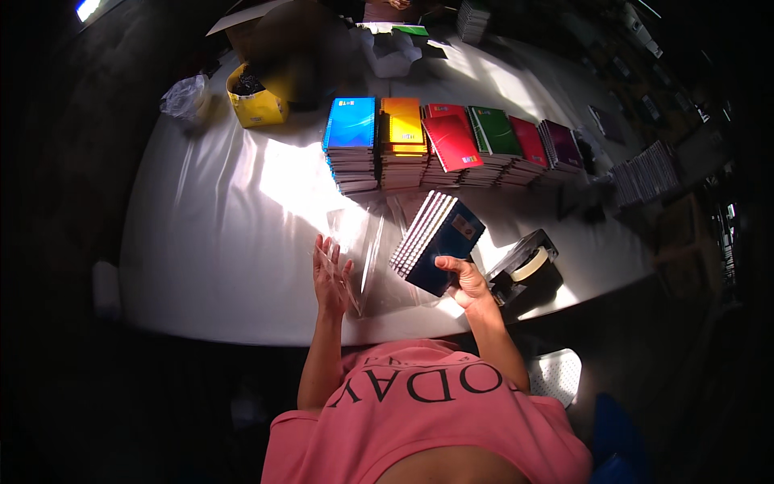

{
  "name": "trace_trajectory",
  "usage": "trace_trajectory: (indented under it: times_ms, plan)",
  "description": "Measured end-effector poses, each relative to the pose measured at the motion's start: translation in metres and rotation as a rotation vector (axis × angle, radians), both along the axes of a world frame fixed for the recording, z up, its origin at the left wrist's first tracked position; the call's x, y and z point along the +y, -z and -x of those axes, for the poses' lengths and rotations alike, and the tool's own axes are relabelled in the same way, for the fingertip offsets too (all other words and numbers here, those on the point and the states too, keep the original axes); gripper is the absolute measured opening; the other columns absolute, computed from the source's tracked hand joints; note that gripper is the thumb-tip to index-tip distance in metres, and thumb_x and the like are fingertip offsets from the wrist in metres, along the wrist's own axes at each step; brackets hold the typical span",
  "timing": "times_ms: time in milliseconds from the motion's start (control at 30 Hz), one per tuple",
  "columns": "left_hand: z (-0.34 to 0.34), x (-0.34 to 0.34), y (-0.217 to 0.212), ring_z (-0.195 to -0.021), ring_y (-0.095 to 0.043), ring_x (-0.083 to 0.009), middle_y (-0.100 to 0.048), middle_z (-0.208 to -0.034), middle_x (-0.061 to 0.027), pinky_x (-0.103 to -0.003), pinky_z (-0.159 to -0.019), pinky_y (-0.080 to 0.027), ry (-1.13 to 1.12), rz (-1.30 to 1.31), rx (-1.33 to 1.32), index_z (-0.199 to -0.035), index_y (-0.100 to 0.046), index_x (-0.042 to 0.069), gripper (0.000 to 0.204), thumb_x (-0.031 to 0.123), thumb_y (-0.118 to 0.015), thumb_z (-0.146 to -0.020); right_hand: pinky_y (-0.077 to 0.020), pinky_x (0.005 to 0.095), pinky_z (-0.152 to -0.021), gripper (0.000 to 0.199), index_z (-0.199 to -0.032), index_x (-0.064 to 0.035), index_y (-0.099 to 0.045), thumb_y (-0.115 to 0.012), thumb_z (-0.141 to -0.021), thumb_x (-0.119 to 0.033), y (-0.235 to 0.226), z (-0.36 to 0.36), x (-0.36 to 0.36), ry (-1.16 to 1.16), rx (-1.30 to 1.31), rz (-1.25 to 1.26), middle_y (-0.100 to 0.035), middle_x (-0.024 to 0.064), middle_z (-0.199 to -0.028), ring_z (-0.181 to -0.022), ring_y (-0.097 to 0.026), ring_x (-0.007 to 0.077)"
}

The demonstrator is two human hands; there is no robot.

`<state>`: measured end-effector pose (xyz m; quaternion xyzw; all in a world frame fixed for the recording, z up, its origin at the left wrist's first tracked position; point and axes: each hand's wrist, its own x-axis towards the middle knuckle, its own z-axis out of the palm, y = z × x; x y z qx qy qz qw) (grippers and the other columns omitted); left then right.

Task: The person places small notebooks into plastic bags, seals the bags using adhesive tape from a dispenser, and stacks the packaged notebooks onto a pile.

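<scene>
My right hand grips a small stack of spiral notebooks, its thumb pressed on the dark blue top cover. The white coil bindings face left and the stack is tilted over the table. To the left, my left hand holds a clear plastic bag, with its fingers partly behind the film. The bag spreads between my hands, next to the notebooks; its exact outline is hard to make out in the glare. Beyond both hands stand piles of notebooks: blue, yellow, red, green and purple.
A black tape dispenser with a tape roll sits right of my right hand. At the far left are a yellow box and crumpled plastic. More notebook stacks stand at the right. Another person's hand shows at the far edge.
</scene>
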<state>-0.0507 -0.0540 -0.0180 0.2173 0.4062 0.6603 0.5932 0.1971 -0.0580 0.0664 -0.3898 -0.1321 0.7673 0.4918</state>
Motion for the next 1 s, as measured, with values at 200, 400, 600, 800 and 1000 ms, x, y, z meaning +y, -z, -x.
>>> trace_trajectory:
  times_ms: [200,400,600,800,1000]
  plan:
    - [-0.002,-0.020,0.014,-0.132,-0.028,-0.0228,-0.023,-0.146,-0.0063,-0.044,-0.104,-0.026,-0.071,-0.070,-0.218,-0.143,-0.023,0.026,0.047,0.032,-0.036,-0.098,-0.0519,0.0349,-0.081,0.047,-0.104,-0.0020,-0.063,-0.083,-0.062,-0.009,0.050,0.051,0.033,-0.339,-0.225,0.130,-0.066,0.0098,-0.098,-0.084,-0.064,0.0196]
    - [0.022,-0.025,-0.033,-0.114,-0.047,-0.0291,-0.031,-0.140,-0.0130,-0.046,-0.083,-0.046,-0.008,0.247,0.032,-0.143,-0.012,0.039,0.071,0.026,-0.054,-0.087,-0.0514,0.0319,-0.078,0.055,-0.099,-0.0012,-0.067,-0.088,-0.052,-0.016,0.044,0.021,0.055,-0.590,-0.686,-0.032,-0.068,0.0097,-0.091,-0.083,-0.064,0.0167]
    - [0.078,0.000,0.028,-0.084,-0.064,-0.0217,-0.037,-0.137,-0.0139,-0.025,-0.059,-0.056,0.500,0.130,0.693,-0.135,-0.043,0.013,0.069,-0.017,-0.046,-0.073,-0.0508,0.0315,-0.079,0.050,-0.094,-0.0006,-0.069,-0.088,-0.051,-0.020,0.036,0.019,0.067,-0.547,-0.822,-0.038,-0.069,0.0113,-0.090,-0.084,-0.064,0.0181]
    - [0.095,-0.002,-0.020,-0.103,-0.060,-0.0315,-0.033,-0.141,-0.0126,-0.026,-0.059,-0.055,0.499,0.144,0.678,-0.137,-0.037,0.006,0.076,-0.016,-0.055,-0.067,-0.0508,0.0341,-0.084,0.050,-0.106,-0.0017,-0.061,-0.083,-0.063,-0.012,0.031,0.016,0.073,-0.311,-0.379,0.023,-0.066,0.0091,-0.099,-0.089,-0.063,0.0177]
    - [0.111,0.001,-0.020,-0.103,-0.060,-0.0302,-0.028,-0.145,-0.0105,-0.029,-0.064,-0.056,0.569,0.140,0.550,-0.141,-0.033,0.016,0.083,-0.016,-0.056,-0.068,-0.0546,0.0339,-0.080,0.040,-0.104,0.0006,-0.061,-0.078,-0.069,-0.009,-0.025,0.047,0.077,-0.359,-0.288,-0.057,-0.067,0.0101,-0.093,-0.082,-0.066,0.0186]
